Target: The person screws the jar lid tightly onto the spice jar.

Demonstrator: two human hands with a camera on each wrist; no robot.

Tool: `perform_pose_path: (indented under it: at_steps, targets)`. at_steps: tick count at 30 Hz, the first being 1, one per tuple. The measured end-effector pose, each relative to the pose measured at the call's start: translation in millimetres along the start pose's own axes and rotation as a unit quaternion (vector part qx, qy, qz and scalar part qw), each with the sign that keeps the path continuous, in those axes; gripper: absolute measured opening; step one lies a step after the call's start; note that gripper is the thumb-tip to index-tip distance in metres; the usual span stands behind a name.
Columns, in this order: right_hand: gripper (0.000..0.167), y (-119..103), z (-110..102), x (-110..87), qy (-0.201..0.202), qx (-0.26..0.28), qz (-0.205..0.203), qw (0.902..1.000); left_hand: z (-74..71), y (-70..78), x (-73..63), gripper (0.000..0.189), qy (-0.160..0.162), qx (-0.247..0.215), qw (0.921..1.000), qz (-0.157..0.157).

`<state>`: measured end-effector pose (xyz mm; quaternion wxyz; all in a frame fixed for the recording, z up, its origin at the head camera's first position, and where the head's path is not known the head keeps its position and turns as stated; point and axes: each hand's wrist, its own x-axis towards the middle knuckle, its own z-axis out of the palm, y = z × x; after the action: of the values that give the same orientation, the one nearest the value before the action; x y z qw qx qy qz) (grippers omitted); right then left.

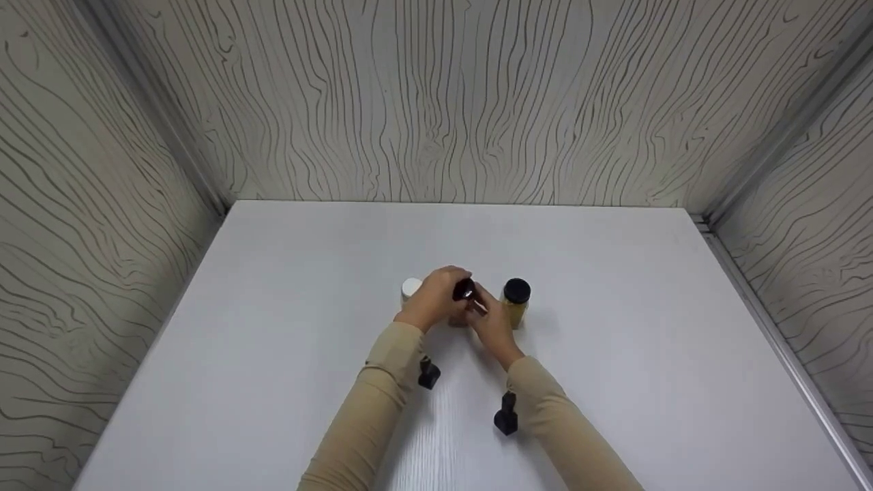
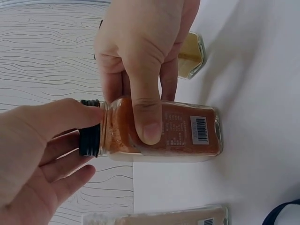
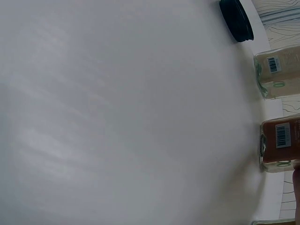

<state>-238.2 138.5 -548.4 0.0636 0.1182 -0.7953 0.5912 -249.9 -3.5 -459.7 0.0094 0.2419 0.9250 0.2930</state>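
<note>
A square glass spice jar [image 2: 183,133] of red-brown powder stands between the two hands. My left hand [image 1: 434,298] holds its black lid [image 2: 89,136] at the neck, thumb along the near side and fingers curled behind. The right hand [image 1: 494,326] grips the jar's body, its thumb flat across the glass in the left wrist view. In the right wrist view, only a fingertip [image 3: 297,185] of that hand shows beside the jar's printed side. From the head view, most of the jar is hidden behind the hands.
To the left stands a white-topped jar [image 1: 411,287], its pale powder visible in the right wrist view. A black-lidded jar [image 1: 517,293] of yellow contents stands right of the hands. A loose black lid [image 3: 236,21] lies on the white table [image 1: 273,354]. Wood-patterned panels [image 1: 436,102] enclose the table.
</note>
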Motion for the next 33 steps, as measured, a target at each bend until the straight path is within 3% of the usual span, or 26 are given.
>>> perform_pose_path:
  at_steps: [9,19,26,33]
  targets:
    - [0.055,-7.5,0.4,-2.0,0.005,-0.021,0.014,0.9997,3.5,-1.4,-1.6,0.050,0.044,0.012,0.9986,-0.028]
    - [0.056,0.3,1.3,-0.3,0.001,0.009,0.011,0.9999,-0.2,2.0,-0.6,0.041,0.021,0.014,0.9993,-0.026]
    - [0.054,-1.6,0.3,-1.1,0.001,-0.018,0.005,0.9998,-1.3,3.5,-0.2,0.043,0.003,0.003,0.9993,-0.038]
    - [0.055,-2.2,-0.5,-2.3,-0.002,-0.003,0.004,1.0000,-0.7,4.2,-0.2,0.044,-0.001,0.018,0.9991,-0.040]
